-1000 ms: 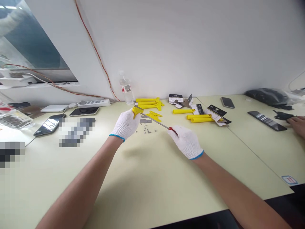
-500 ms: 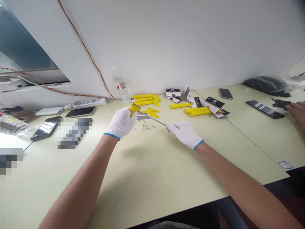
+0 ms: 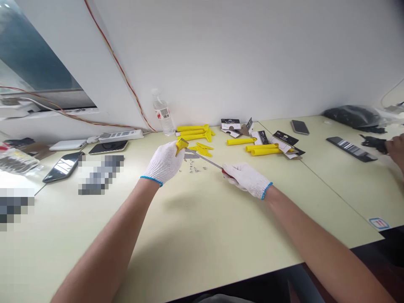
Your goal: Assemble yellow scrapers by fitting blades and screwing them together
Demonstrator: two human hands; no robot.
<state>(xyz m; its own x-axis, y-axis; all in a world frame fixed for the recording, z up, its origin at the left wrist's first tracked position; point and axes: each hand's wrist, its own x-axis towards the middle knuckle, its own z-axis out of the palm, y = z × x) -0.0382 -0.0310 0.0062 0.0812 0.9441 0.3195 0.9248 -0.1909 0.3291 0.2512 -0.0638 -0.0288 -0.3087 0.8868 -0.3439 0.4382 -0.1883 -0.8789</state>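
Note:
My left hand (image 3: 164, 163), in a white knit glove with a blue cuff, is closed around a yellow scraper (image 3: 181, 146), whose head shows above the fingers. My gloved right hand (image 3: 248, 179) grips a screwdriver (image 3: 206, 160) by its mostly covered red handle. The long metal shaft runs up and left to the scraper head; whether its tip sits in a screw is too small to tell. Beneath the shaft, small screws (image 3: 191, 166) lie scattered beside flat grey blades (image 3: 191, 156) and loose yellow plastic pieces (image 3: 203, 149).
Behind are yellow scrapers (image 3: 193, 128) and a water bottle (image 3: 164, 115). Yellow handles (image 3: 241, 142) and black-and-white cards (image 3: 285, 138) lie right. Phones (image 3: 63, 167) and a power strip (image 3: 121, 135) are left. At far right, another person's hand (image 3: 397, 148) touches a black object (image 3: 374, 143).
The red screwdriver handle now shows at my right fingers, where it was hidden before. Both hands keep nearly the same pose, and the whole view has shifted slightly.

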